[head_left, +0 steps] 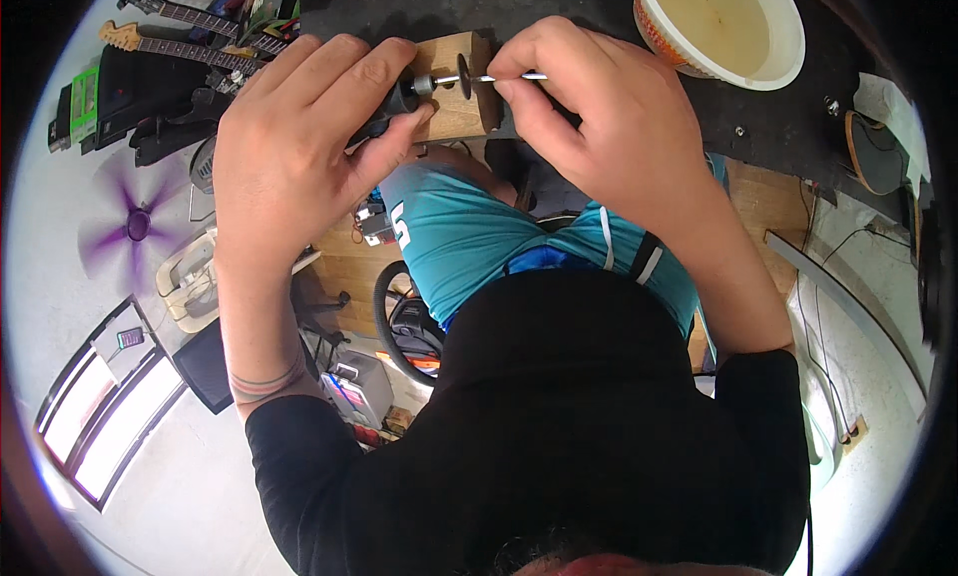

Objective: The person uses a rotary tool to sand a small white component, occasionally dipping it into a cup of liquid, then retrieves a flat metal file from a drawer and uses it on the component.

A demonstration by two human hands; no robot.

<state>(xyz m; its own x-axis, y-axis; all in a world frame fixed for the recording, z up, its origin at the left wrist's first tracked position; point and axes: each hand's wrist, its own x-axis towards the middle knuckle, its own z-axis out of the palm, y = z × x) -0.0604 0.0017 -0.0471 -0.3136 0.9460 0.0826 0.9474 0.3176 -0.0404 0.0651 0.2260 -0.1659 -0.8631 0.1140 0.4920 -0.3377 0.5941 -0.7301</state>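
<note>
I see one tool (401, 101) in the left hand (314, 127), one rod (535, 76) in the right hand (614, 117), one disc (464, 77) between, two guitars (185, 50) leftward, one tub (794, 59) rightward.

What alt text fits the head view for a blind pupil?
A person's left hand holds a black rotary tool with a round dark disc; the right hand pinches a slim silvery rod beside it, near a light-brown wooden block. A round white bowl of yellowish liquid stands nearby.

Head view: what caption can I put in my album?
Left hand holds a black tool; right hand pinches a rod near its disc.
</note>
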